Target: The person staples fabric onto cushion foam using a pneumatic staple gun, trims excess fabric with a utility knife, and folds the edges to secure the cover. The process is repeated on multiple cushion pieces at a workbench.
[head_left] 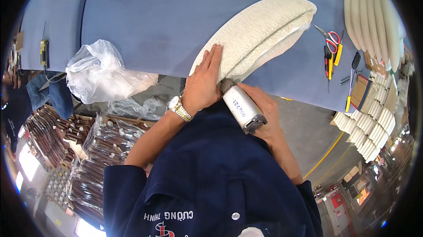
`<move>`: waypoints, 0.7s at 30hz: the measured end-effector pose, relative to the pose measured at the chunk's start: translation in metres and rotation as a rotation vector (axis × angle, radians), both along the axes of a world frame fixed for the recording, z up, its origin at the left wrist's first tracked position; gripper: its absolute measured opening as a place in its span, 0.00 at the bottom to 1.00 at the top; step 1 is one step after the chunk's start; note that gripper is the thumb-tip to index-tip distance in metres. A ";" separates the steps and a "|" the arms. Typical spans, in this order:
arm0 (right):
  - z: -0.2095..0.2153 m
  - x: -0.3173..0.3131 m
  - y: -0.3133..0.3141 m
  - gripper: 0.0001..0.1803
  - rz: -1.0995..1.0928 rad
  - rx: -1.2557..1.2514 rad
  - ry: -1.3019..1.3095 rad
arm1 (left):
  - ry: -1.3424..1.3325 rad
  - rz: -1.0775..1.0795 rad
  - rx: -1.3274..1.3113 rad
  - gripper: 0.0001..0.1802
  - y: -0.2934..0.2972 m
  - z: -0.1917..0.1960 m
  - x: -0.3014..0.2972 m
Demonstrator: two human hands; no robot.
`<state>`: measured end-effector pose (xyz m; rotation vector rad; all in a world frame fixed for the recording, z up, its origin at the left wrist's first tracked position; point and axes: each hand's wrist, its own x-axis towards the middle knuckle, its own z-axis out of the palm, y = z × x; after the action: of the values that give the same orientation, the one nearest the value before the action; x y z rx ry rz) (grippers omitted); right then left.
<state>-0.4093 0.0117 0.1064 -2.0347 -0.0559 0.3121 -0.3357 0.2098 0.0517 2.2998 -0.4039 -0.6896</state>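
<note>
A curved, cream fabric-covered cushion (260, 30) lies across the near edge of the blue table, with a fold along its right side and white material showing there. My left hand (203, 80) rests on its near left end, palm down and fingers stretched out. Closed around a white staple gun (242, 107) with dark ends is my right hand (266, 109). The tool's nose meets the cushion's near tip, just right of my left hand; the exact contact is hidden. My right fingers are mostly covered by the tool.
The blue table (145, 21) holds red-handled scissors (330, 41), yellow cutters (338, 54) and a stack of cream curved cushions (368, 17) at right. A clear plastic bag (103, 72) hangs over the near edge at left. Plastic-wrapped brown parts (101, 162) stand at lower left.
</note>
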 end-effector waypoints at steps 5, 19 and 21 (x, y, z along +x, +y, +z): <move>-0.004 -0.002 0.001 0.34 -0.048 0.004 0.138 | -0.044 0.054 -0.007 0.57 -0.011 -0.004 -0.012; -0.023 -0.004 0.013 0.28 -0.047 -0.023 -0.182 | 0.084 -0.005 -0.164 0.55 0.044 -0.015 -0.011; -0.019 -0.008 0.014 0.28 -0.026 -0.067 -0.209 | 0.080 -0.028 -0.096 0.53 0.042 -0.005 -0.013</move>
<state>-0.4171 0.0260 0.0877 -2.1265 -0.1494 0.0852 -0.3483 0.2521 0.0464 2.1726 -0.4234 -0.7577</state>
